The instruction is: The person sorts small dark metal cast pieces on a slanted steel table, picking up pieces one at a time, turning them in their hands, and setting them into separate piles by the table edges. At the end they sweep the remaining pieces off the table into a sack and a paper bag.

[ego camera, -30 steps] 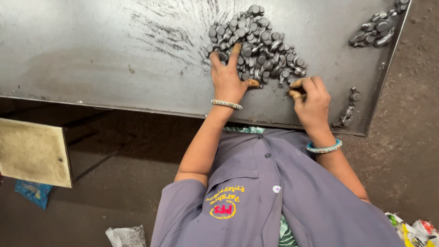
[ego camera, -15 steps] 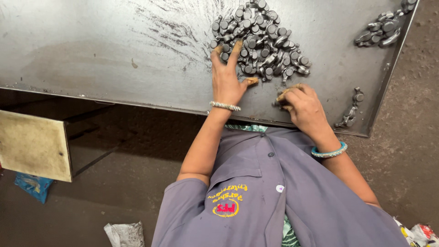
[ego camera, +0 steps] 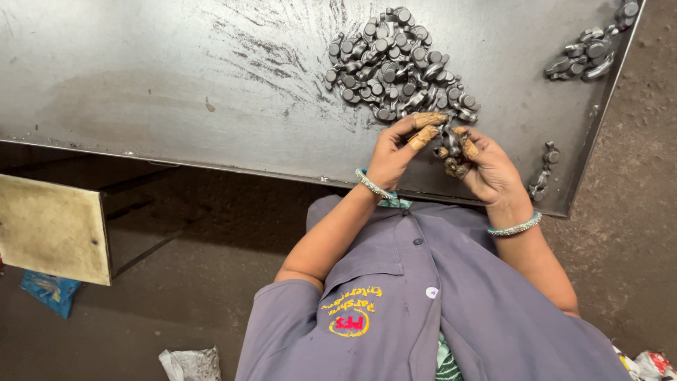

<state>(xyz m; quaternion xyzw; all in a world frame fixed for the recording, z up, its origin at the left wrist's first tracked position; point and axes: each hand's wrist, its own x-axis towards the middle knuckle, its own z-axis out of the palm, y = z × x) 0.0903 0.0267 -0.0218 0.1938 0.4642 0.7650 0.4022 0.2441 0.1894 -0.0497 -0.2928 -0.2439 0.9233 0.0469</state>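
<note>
Dull grey, knobby metal parts (ego camera: 395, 63) lay heaped on the scratched steel bench (ego camera: 176, 85), upper centre. The left hand (ego camera: 395, 152) and right hand (ego camera: 486, 166), fingers curled, each pinched small parts (ego camera: 451, 144).

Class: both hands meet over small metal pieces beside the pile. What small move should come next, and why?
Probably the left hand draws one piece out of the right hand and lays it on the metal sheet. The right hand cups several small metal pieces, the left's capped fingertips touch them, and the pile lies just beyond.
</note>
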